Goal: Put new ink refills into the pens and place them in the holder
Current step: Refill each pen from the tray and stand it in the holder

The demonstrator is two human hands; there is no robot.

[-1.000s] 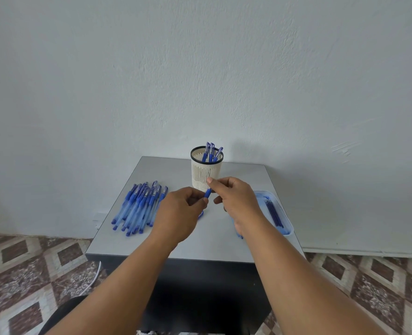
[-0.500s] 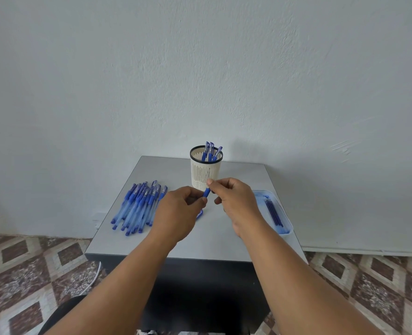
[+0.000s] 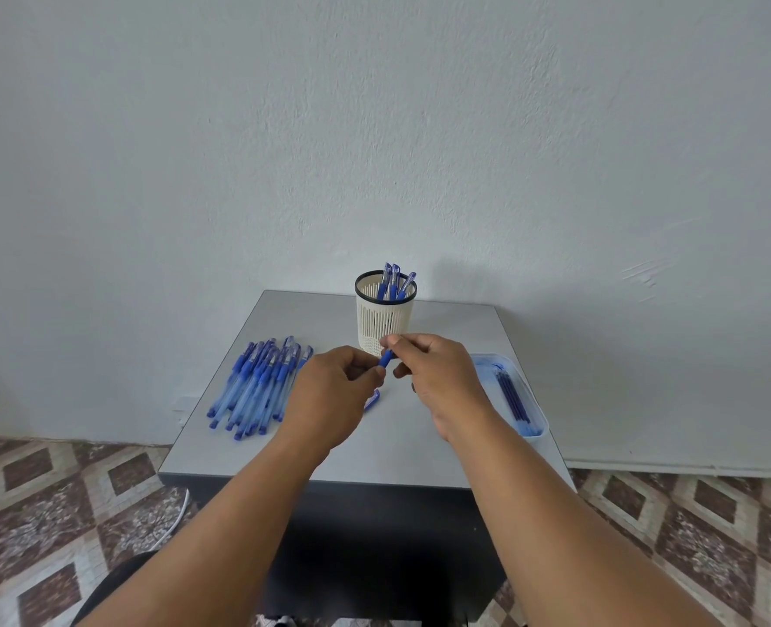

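Left hand point(image 3: 329, 391) and right hand point(image 3: 437, 377) both pinch the blue translucent plastic pen point(image 3: 385, 357); recommend keeping the halves coaxial while twisting.

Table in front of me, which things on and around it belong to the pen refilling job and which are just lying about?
Part of the job:
- pen held by left hand and right hand
- pile of pens
- tray of refills
- holder with pens inside
- small blue piece on the table, probably a cap

Just lying about:
- white cable on the floor

Even soft daylight, sharp ctr, wide-angle bend at edges.
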